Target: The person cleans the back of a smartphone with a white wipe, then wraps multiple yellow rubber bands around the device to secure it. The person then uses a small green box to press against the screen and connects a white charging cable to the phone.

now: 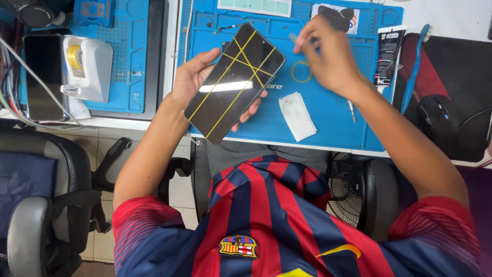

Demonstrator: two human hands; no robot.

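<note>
My left hand (192,77) holds a black smartphone (236,82) screen up over the front edge of a blue work mat (328,123). Several thin yellow rubber bands cross its glass. My right hand (328,56) is raised and blurred to the right of the phone's top end, fingers pinched near a yellow band that runs off the phone's corner. A loose yellow rubber band (301,71) lies on the mat just under that hand. Whether the pinched fingers hold a band I cannot tell for sure.
A folded white wipe (297,116) lies on the mat. A black glue tube (388,54), a blue toothbrush (414,66) and a dark mouse (435,115) sit to the right. On the left are a second dark phone (43,77), a white tape dispenser (87,66) and a black office chair (41,205).
</note>
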